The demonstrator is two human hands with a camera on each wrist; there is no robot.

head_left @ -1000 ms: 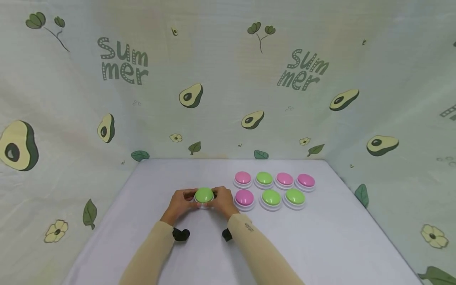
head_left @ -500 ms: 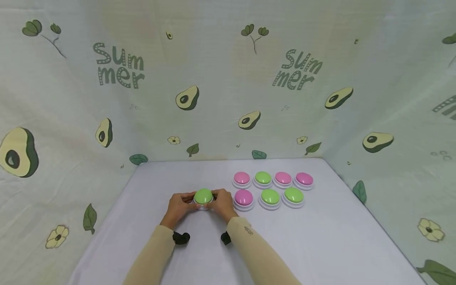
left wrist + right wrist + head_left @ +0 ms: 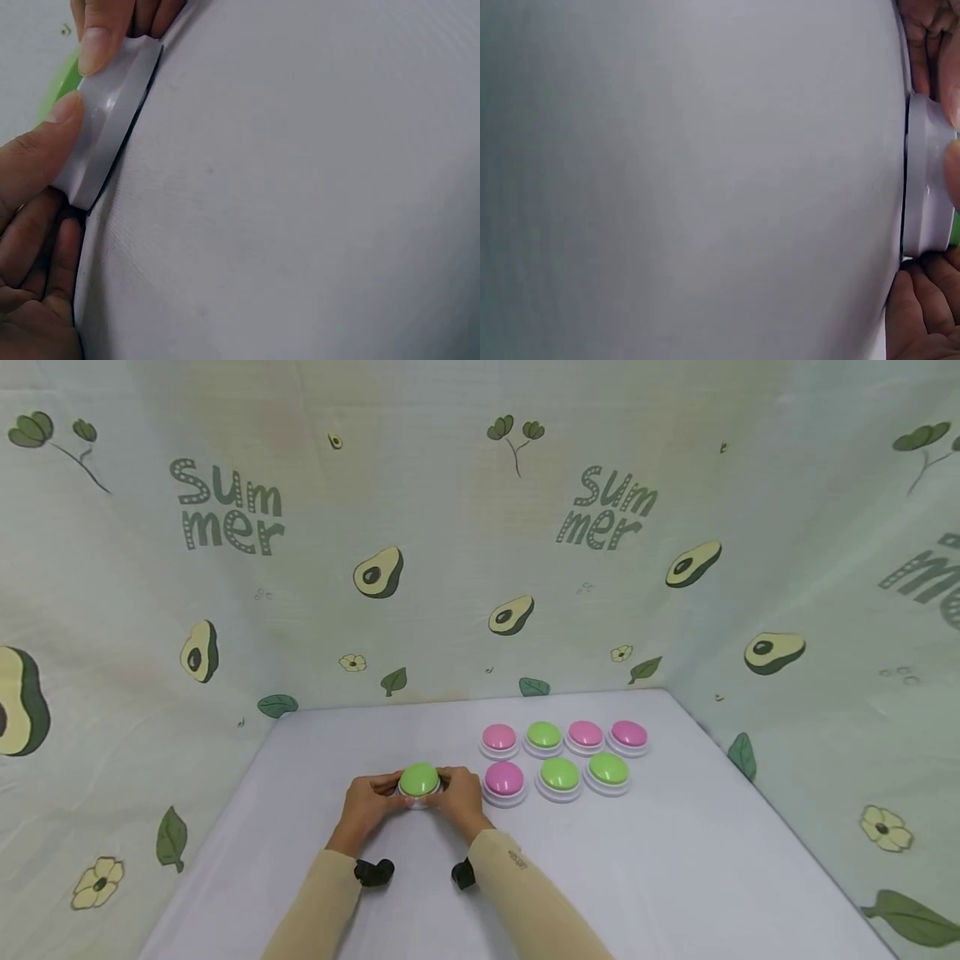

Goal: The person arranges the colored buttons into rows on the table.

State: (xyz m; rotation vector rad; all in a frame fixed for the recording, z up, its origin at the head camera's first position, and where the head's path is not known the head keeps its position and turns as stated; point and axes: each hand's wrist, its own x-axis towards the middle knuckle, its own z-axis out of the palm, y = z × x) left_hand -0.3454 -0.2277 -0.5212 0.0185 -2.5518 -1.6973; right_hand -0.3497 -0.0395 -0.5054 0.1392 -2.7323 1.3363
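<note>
A push button with a green dome and white round base sits between both hands, left of the other buttons. My left hand holds its left side, and my right hand grips it from the right. In the left wrist view, both thumbs press the near side of the white base, while curled fingers lie along its ends. A thin dark line runs under the base in the right wrist view, where the button's white side faces me; any slight lift is hard to tell.
Right of the hands, several similar buttons stand in two rows on the white table. The nearest is a magenta button; a green button is beside it. A printed avocado cloth hangs behind and at the sides.
The head view has shifted and tilted slightly, so everything sits a little farther left in the picture. Both hands keep hold of the green button, with no visible movement relative to the other buttons.
</note>
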